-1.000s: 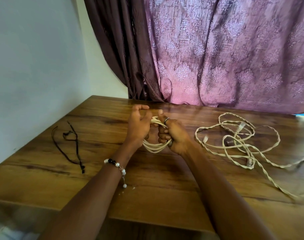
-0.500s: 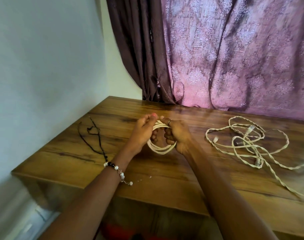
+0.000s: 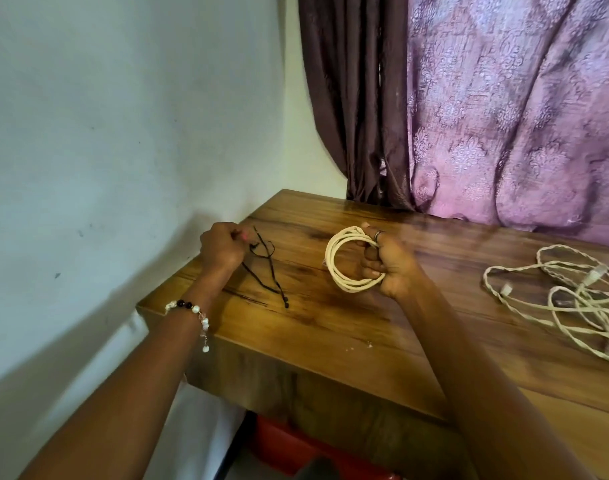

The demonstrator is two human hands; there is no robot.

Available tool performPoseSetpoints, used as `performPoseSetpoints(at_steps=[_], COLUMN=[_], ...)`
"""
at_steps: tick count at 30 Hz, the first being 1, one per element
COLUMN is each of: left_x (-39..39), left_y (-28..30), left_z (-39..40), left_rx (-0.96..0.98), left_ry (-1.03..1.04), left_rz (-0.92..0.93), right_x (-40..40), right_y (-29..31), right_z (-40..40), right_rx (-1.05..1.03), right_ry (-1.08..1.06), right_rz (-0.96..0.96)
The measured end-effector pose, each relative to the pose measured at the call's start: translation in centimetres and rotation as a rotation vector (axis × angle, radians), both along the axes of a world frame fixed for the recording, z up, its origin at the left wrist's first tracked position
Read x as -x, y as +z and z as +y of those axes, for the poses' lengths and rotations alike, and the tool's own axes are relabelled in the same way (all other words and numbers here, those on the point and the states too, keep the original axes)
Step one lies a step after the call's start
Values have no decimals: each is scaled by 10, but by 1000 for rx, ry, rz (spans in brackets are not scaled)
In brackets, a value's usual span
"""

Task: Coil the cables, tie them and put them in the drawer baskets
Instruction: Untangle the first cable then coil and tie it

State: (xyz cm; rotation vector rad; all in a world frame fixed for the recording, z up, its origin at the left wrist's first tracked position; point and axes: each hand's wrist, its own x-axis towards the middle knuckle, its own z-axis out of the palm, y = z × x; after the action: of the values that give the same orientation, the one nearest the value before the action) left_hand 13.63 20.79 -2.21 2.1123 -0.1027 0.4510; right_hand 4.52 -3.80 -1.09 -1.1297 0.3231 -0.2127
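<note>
Obs. 1: Right hand (image 3: 387, 263) grips the coiled cream cable (image 3: 348, 259), fingers curled through the loops, thumb on top; the coil is upright above the brown wooden tabletop (image 3: 330, 327), several turns, not yet tied. Left hand (image 3: 222, 249) sits at the far left of the table with fingertips closed on the upper end of the thin black tie string (image 3: 265, 268); most of the string lies on the wood.

Obs. 2: Risks?

Obs. 1: Judgement only. One hand holds the whole coil, so if the grip relaxes while the other hand lifts the string, the turns could spring apart and need rewinding. The string is thin and kinked; it may snag on itself or slip from a fingertip pinch. Tying needs both hands, so the coil must be pinned somehow during the knot, and that is where loops are likeliest to escape.

Obs. 2: Count?

Obs. 1: Coiled cables: one. Loose cream twisted cables (image 3: 569, 299) lie in a tangled heap at the right, well apart from the hands; I cannot tell how many cables make it up, though a few white plug ends show. Black strings: one pile, possibly more than one strand; unclear. Hands: two. Beaded bracelet (image 3: 192, 311) on the left wrist: one. Ring on the right hand: one. Drawer baskets: none identifiable; something red (image 3: 296, 445) shows under the table, and I cannot tell what it is.
</note>
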Motion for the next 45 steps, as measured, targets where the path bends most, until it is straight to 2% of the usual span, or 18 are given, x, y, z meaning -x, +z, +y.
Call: performPoseSetpoints(at_steps=[4, 9, 14, 20, 24, 26, 30, 33, 36, 42, 45], left_x=[-20, -33, -39, -38, -33, -30, -19, -4, 15, 53, 63], left_y=[-3, -7, -14, -13, -6, -3, 13, 32, 49, 68, 67], left_z=[2, -4, 1, 5, 6, 3, -12, -29, -48, -105, -142], left_rx=[-280, -381, -493, -599, -594, -556, -283, -85, 129, 256, 192], left_ry=[-87, -317, -244, -226, -242, -225, -261, -339, -506, -826, -909], left_rz=[-29, -84, -121, -80, -92, -179, -232, -215, -133, -36, 20], right_x=[-5, -6, -4, -4, -2, 1, 4, 5, 7, 17, 24], right_y=[-13, -17, -18, -19, -19, -18, -15, -13, -8, 7, 15], right_z=[0, -4, -2, -1, -1, -1, -2, -8, -21, -63, -85], right_rx=[-83, -43, -3, 24, 4, -5, -19, -28, -23, 19, 52], right_ry=[18, 24, 22, 2, -8, -24, -58, -108, -171, -297, -379], right_rz=[13, 15, 10, 18, 8, 7, 20, 11, 3, -9, -17])
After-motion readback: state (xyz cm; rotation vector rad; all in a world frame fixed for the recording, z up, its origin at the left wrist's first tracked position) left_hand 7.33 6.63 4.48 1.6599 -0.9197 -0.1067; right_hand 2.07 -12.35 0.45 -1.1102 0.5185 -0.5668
